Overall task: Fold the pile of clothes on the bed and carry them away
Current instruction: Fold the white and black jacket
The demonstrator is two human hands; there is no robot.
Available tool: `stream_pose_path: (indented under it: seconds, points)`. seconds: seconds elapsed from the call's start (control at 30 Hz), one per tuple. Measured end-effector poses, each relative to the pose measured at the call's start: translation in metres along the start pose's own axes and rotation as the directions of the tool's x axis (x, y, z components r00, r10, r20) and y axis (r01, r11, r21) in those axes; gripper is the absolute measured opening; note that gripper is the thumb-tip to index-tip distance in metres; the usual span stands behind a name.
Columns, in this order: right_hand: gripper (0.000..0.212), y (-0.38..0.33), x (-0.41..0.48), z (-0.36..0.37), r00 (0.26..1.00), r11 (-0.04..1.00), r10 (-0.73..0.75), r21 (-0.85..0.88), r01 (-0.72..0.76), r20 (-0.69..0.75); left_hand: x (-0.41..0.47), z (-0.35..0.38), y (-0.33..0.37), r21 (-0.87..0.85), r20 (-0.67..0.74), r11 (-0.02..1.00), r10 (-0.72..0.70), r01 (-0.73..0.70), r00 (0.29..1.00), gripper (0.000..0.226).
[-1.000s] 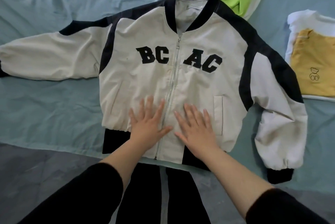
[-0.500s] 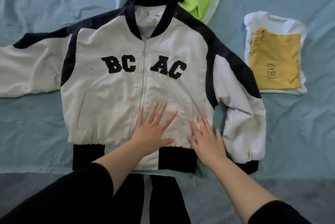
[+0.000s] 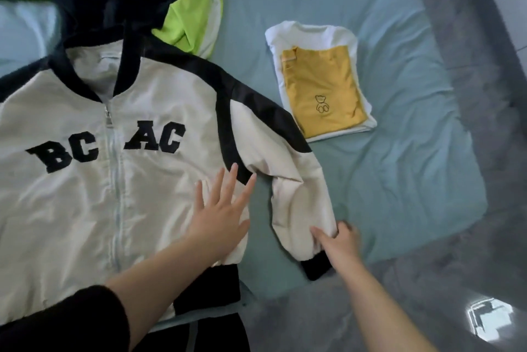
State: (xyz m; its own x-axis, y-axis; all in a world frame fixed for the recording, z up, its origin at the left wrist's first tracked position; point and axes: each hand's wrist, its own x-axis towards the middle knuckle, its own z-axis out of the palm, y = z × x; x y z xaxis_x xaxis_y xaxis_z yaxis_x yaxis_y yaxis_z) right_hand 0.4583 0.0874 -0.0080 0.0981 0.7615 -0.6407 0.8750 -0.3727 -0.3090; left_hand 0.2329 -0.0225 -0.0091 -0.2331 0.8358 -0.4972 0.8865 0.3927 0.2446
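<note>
A cream and black zip jacket (image 3: 85, 180) with "BC AC" letters lies flat, front up, on the blue-sheeted bed (image 3: 399, 152). My left hand (image 3: 221, 214) presses flat on its lower right front, fingers spread. My right hand (image 3: 339, 240) pinches the end of the jacket's right sleeve (image 3: 296, 200) just above the black cuff. Behind the jacket lies a heap of dark and lime-green clothes (image 3: 182, 15). A folded stack, a yellow top with a bear outline on a white garment (image 3: 322, 89), sits on the bed to the right.
The bed's near edge and right edge meet a grey floor (image 3: 470, 280). A bright reflection (image 3: 487, 317) shows on the floor at the lower right. My dark trouser legs (image 3: 199, 334) stand against the bed edge.
My view has swung right. My right hand left the jacket's hem and moved right to take hold of the sleeve end. My left hand slid right across the jacket front.
</note>
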Motion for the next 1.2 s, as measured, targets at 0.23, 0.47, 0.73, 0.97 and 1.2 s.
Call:
stream_pose_path:
  seconds: [0.23,0.47,0.73,0.97,1.2]
  points:
    - [0.008,-0.051,0.018,-0.081,0.903,0.915,-0.382,0.051,0.399,-0.198,0.060,-0.026,0.012,0.031,-0.099,1.000,0.004,-0.001,0.995,0.099]
    - [0.021,-0.107,0.083,-0.170,0.726,0.829,-0.536,-0.432,0.355,-0.431,0.085,-0.055,0.027,0.034,-0.104,0.996,0.084,-0.081,0.991,0.090]
    - [0.043,-0.034,0.097,-0.094,0.935,0.705,0.345,0.679,-0.204,-0.077,0.128,-0.067,0.029,0.108,-0.029,0.992,0.070,-0.066,0.997,0.077]
    - [0.031,-0.046,0.140,-0.068,0.960,-0.138,0.198,0.976,-0.171,0.196,0.191,-0.083,0.030,0.192,-0.036,0.970,0.160,-0.150,0.987,0.069]
    - [0.033,-0.071,0.169,-0.132,0.990,-0.112,-0.124,0.992,0.055,-0.069,0.175,-0.061,0.053,0.064,-0.248,0.984,0.176,-0.165,0.952,0.064]
